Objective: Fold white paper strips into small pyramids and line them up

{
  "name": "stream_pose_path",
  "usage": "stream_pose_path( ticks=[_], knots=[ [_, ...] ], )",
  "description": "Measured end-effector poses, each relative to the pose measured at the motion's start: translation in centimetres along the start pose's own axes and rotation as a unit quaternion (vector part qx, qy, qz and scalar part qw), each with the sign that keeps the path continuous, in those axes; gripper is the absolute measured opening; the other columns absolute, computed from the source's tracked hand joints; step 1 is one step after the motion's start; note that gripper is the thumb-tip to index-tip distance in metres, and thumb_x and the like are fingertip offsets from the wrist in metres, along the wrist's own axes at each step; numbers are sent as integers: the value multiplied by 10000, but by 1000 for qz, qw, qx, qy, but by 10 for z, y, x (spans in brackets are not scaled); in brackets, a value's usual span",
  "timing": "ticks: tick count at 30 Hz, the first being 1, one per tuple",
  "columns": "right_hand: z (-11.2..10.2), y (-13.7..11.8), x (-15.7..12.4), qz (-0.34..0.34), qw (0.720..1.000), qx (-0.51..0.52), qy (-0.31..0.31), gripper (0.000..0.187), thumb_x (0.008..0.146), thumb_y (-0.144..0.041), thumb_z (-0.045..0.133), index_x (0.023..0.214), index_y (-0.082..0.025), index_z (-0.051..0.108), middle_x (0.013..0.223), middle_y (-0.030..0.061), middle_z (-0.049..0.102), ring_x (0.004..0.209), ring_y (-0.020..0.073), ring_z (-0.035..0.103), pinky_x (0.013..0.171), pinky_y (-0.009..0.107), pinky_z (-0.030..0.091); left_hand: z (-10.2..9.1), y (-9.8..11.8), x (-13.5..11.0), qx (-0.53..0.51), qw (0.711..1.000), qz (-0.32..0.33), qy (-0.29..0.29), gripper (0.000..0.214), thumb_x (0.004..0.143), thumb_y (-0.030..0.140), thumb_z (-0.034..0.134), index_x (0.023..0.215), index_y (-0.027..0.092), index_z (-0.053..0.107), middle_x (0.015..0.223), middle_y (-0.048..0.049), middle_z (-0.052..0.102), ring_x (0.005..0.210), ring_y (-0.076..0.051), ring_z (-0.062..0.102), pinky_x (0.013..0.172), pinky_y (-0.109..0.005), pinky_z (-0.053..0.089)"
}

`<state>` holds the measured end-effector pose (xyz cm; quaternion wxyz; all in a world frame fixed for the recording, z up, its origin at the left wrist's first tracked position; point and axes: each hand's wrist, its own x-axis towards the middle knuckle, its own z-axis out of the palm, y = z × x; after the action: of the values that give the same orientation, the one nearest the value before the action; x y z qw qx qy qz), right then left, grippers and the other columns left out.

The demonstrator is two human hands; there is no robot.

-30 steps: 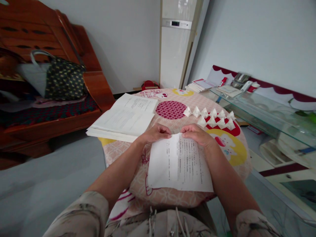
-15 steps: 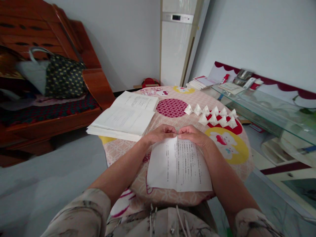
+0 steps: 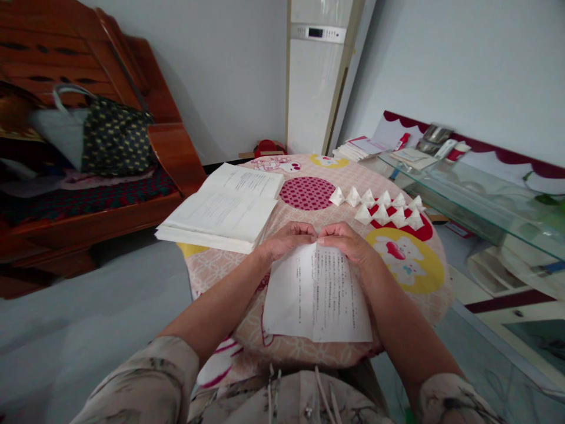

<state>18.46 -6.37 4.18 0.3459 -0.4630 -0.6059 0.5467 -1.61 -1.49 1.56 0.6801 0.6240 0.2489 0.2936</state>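
Note:
A printed sheet of paper (image 3: 315, 300) hangs between my forearms over the near edge of the table, with a crease running down its middle. At its top edge, my left hand (image 3: 293, 237) pinches it with thumb and fingers. Right beside it, my right hand (image 3: 342, 238) pinches the same edge, the fingertips of both hands nearly touching. Beyond my right hand stand several folded white paper pieces (image 3: 399, 215) with pointed tops, set in two rows. An open stack of printed pages (image 3: 220, 206) lies past my left hand.
The round table wears a patterned pink cloth (image 3: 304, 165). To the right is a glass-topped cabinet (image 3: 477, 182) with booklets (image 3: 359, 147) and small items on it. A wooden sofa (image 3: 172, 156) holding a dotted bag (image 3: 117, 138) is at the left; an air conditioner (image 3: 315, 88) stands behind.
The sheet's lower right corner has drawn inward to the left, so the paper looks narrower and more bent at the crease. Both hands stay nearly in place, still pinching the top edge.

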Motion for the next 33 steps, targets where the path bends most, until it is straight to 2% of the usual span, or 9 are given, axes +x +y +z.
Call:
stream_pose_path(
  ticks=[8,15,18,22,25,27,28,31,33],
  knots=[
    [1,-1,0,1,1000,17,26,199,684,-366,731,661,-178,670,533,-53,511,476,83,394,469,233,267,3,-2,2,-13,1000,6,24,293,694,390,805,764,133,684,649,29,593,574,-83,477,566,-225,346],
    [2,1,1,9,999,24,40,223,675,-393,742,661,-181,673,544,-42,532,487,91,427,472,235,289,3,-1,1,-12,999,10,29,320,727,412,803,788,128,668,665,28,596,574,-75,483,566,-219,356],
    [-1,0,0,17,999,22,42,238,673,-405,750,669,-180,671,560,-38,551,498,92,450,476,230,305,-2,-1,1,6,1000,-3,2,334,762,424,795,856,127,675,707,16,626,598,-80,516,573,-214,377],
    [-11,-2,-4,50,998,18,25,254,625,-375,805,718,-180,672,602,-33,608,530,95,500,499,218,340,-15,-2,3,39,997,-1,-65,343,767,378,798,954,112,688,787,-28,686,666,-102,589,611,-219,430],
    [-25,0,-10,95,995,-16,1,283,591,-359,837,718,-177,662,612,-23,633,539,108,534,501,220,355,-24,-3,6,107,992,35,-54,257,808,301,740,965,104,691,752,-24,674,648,-101,582,603,-220,436],
    [-34,5,-13,104,993,-48,20,276,599,-362,829,691,-176,648,604,-24,622,529,105,521,489,219,333,-26,-2,9,210,976,64,-7,171,829,222,682,957,111,702,730,-15,666,642,-106,579,614,-232,452],
    [-39,8,-13,104,992,-60,39,270,599,-365,819,677,-176,642,589,-28,609,516,101,502,482,220,317,-26,-3,10,276,958,78,26,146,833,179,652,952,118,711,742,-18,674,664,-117,595,643,-248,475],
    [-49,17,-11,103,984,-93,112,228,592,-342,788,662,-178,644,554,-38,587,493,98,472,482,226,310,-20,-6,11,465,871,116,107,211,828,82,592,972,138,737,906,-69,738,878,-191,675,851,-351,546],
    [-51,23,-7,111,974,-126,151,192,585,-310,773,627,-180,637,519,-47,555,477,94,444,474,229,291,-13,-13,9,542,822,138,102,295,836,67,584,1076,143,739,1110,-112,747,1087,-240,672,1010,-411,525]
  ],
)
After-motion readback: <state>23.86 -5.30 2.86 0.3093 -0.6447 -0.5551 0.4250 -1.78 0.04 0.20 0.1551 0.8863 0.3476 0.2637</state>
